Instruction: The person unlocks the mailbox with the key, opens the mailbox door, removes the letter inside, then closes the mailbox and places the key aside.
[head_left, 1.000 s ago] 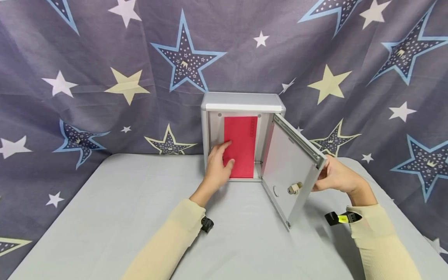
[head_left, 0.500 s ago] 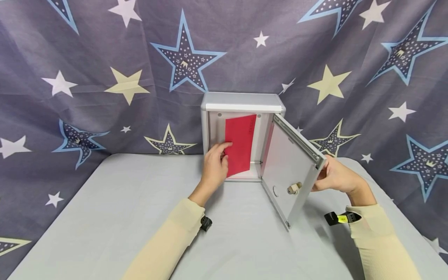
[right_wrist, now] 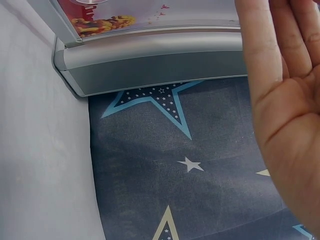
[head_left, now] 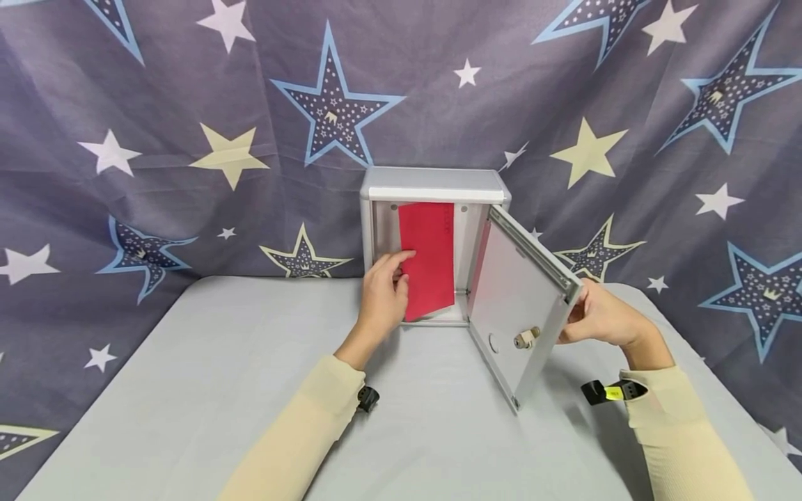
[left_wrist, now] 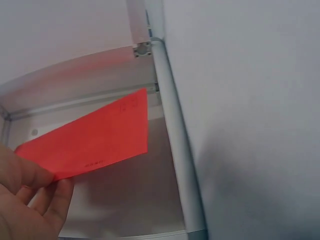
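A red envelope (head_left: 429, 261) stands upright inside a silver metal box (head_left: 435, 184), its lower edge slanted. My left hand (head_left: 383, 291) pinches its left side between thumb and fingers. In the left wrist view the envelope (left_wrist: 100, 137) juts from the fingertips, with small dark print near its edges. The box door (head_left: 516, 299) hangs open to the right, showing a lock on its inner face. My right hand (head_left: 606, 316) holds the door's free edge, its fingertips partly hidden behind the door. The right wrist view has the hand (right_wrist: 287, 95) at the upper right.
The box stands at the back of a table with a pale grey cover (head_left: 188, 390), against a dark star-patterned curtain (head_left: 188, 83). The swung-out door reaches over the table in front of the box. Printed pictures (right_wrist: 107, 22) show at the top of the right wrist view.
My left hand has closed its thumb and fingers on the envelope. The envelope's lower edge has tilted and lifted on the right. The right hand and the door have stayed in place.
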`<state>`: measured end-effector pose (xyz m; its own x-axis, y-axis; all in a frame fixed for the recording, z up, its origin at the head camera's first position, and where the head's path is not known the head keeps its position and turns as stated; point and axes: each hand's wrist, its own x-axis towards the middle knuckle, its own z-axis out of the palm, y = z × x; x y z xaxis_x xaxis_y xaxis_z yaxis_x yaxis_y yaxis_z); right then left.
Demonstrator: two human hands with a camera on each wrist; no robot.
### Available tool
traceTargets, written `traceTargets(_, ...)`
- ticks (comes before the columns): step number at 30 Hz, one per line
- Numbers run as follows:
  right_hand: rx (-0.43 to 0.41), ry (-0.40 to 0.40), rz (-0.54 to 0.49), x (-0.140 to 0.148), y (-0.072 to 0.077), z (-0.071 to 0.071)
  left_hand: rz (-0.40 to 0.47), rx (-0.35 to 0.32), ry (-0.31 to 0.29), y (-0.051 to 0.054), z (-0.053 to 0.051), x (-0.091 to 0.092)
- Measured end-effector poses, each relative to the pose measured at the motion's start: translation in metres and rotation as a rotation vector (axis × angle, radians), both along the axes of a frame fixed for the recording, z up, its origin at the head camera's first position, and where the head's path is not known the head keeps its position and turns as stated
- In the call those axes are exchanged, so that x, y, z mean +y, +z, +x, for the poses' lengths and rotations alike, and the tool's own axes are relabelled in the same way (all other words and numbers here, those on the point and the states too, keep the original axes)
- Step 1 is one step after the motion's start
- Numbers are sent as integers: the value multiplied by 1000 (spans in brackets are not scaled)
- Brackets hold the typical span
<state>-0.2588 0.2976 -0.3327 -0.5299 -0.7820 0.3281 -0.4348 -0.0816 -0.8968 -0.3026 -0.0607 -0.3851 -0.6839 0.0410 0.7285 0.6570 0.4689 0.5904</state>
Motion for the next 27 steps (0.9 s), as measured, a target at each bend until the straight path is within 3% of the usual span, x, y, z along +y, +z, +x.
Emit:
traceTargets(14,-37,-7,28,0,0,0,-46,-37,-43,29,16,-4)
traceTargets(27,-46,-10,27,-1,0,0,-189,-136,-122,56,34,-15)
